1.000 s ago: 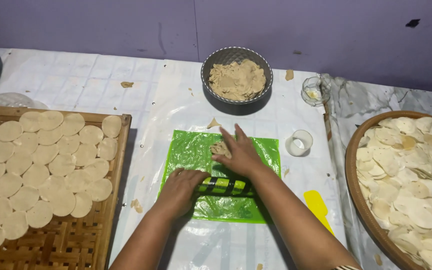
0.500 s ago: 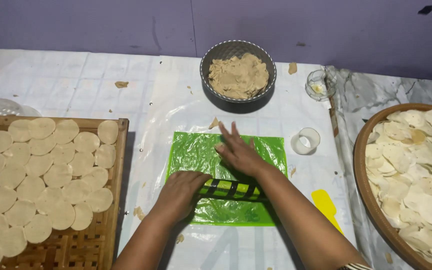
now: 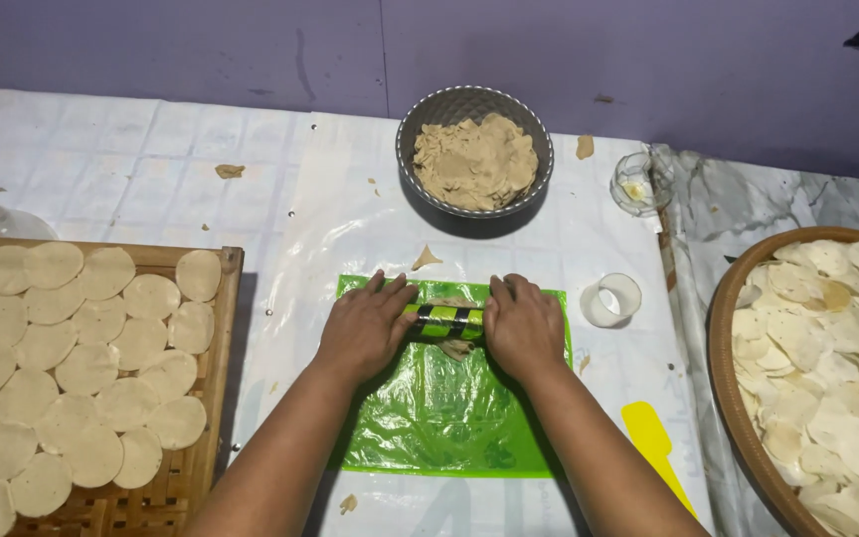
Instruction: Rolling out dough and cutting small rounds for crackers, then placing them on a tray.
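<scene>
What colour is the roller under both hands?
The roller is green with black stripes, seen in the head view.

A glossy, crinkled green plastic sheet (image 3: 449,418) lies on the counter's (image 3: 151,169) shiny white plastic cover, beside a woven bamboo tray (image 3: 213,398), a matt, rough dough (image 3: 476,159) and a smooth wooden bowl (image 3: 726,398).

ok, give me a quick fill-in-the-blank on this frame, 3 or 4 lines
1. Both hands, left hand and right hand, press a striped roller onto a ____ plastic sheet.
2. The bowl beyond the sheet holds ____.
3. The flat pale discs on the person's left lie on a ____ tray.
4. The spatula is ____.

Missing: green; dough; woven; yellow
</scene>
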